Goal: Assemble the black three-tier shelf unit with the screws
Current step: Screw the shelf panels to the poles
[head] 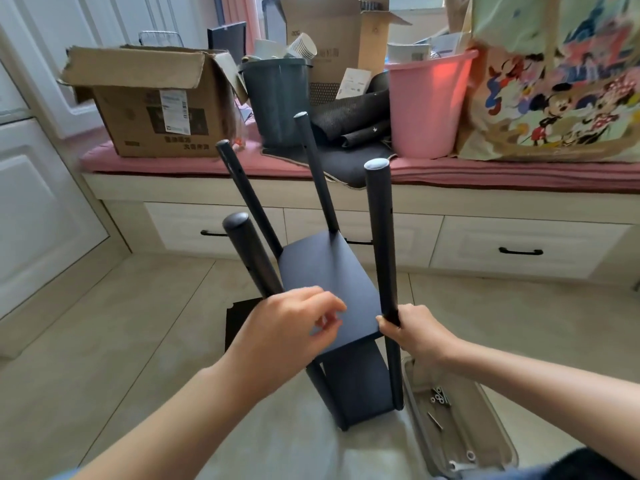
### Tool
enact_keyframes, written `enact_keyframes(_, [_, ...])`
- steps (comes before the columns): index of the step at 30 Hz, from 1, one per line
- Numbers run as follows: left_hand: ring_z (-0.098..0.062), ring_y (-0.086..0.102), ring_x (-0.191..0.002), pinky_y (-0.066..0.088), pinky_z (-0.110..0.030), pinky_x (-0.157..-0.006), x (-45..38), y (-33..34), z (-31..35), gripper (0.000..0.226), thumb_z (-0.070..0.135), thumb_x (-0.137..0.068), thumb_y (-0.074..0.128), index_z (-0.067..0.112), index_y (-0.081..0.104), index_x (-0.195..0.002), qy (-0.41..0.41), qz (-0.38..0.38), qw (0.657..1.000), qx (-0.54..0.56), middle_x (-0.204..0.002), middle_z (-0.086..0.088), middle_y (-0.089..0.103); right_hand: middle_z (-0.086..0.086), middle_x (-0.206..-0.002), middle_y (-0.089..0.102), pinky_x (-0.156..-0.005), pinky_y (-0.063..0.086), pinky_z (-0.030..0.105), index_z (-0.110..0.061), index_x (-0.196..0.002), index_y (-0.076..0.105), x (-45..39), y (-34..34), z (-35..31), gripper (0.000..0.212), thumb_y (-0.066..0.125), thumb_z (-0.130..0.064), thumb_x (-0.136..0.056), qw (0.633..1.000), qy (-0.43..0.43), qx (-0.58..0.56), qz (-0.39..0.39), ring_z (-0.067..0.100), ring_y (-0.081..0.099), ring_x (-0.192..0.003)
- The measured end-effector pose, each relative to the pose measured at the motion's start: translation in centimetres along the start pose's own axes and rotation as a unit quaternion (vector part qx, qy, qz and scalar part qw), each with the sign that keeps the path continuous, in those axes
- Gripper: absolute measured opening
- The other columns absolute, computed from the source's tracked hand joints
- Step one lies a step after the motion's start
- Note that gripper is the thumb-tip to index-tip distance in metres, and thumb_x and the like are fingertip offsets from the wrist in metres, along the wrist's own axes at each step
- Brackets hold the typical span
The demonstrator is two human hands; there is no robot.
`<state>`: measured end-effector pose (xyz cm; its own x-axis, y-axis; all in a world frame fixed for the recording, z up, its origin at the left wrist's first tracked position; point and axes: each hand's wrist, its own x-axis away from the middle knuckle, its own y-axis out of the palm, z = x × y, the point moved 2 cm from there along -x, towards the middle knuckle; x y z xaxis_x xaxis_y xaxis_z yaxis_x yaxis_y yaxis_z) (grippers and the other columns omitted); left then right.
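The black shelf unit (329,271) stands on the floor in front of me, with two boards fixed between several round black posts that rise past the upper board. My right hand (412,329) grips the near right post (381,237) at the upper board's corner. My left hand (291,327) hovers over the board's near left corner beside the near left post (252,261), fingers loosely curled; whether it touches anything I cannot tell. Another black board (239,317) lies flat on the floor behind my left hand. Screws, washers and a small wrench lie in a clear plastic tray (485,410) at the lower right.
A low window bench with drawers (485,244) runs across the back, holding a cardboard box (156,98), a dark bin (277,102), a pink bucket (429,105) and a printed bag (561,81). White cabinet doors (38,202) stand at the left. Pale floor tiles surround the unit.
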<state>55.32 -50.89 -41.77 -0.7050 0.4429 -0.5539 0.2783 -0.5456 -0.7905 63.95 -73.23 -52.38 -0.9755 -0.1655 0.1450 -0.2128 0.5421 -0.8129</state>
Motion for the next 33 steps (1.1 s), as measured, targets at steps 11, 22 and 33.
enact_keyframes(11, [-0.011, 0.065, -0.062, 0.057, -0.035, -0.068, 2.9, -1.8, -3.7, 0.05, 0.059, -0.087, 0.065, 0.018, 0.069, -0.059, -0.375, -0.083, 0.923, -0.013, -0.056, 0.009, 0.067, 0.004, -0.065, 0.053, -0.069, 0.055, 0.045, -0.013, -0.066, 0.043, 0.1, -0.5, -1.2, 0.038, 0.051, -0.032, -0.099, 0.999, -0.039, 0.015, -0.014, 0.023, 0.048, -0.062])
enact_keyframes(22, [-0.016, 0.073, -0.092, 0.058, -0.04, -0.09, 1.5, -1.4, -4.2, 0.024, 0.008, -0.083, 0.08, 0.022, 0.067, -0.097, -0.318, -0.028, 0.903, 0.288, -0.096, 0.007, 0.075, 0.015, -0.091, 0.065, -0.078, 0.058, 0.05, -0.003, -0.089, 0.055, -0.9, -1.3, -0.3, 0.03, 0.051, -0.031, -0.099, 0.999, -0.023, -0.028, -0.029, 0.035, 0.067, -0.088])
enact_keyframes(33, [-0.01, 0.071, -0.092, 0.057, -0.034, -0.091, -0.7, 1.3, -2.3, 0.034, 0.006, -0.085, 0.076, 0.031, 0.066, -0.106, -0.245, -0.034, 0.92, 0.303, -0.099, 0.012, 0.073, 0.003, -0.08, 0.064, -0.071, 0.056, 0.035, -0.015, -0.088, 0.055, -1.9, -2.6, 1.9, 0.026, 0.053, -0.037, -0.1, 1.0, 0.012, 0.009, 0.022, 0.022, 0.064, -0.073])
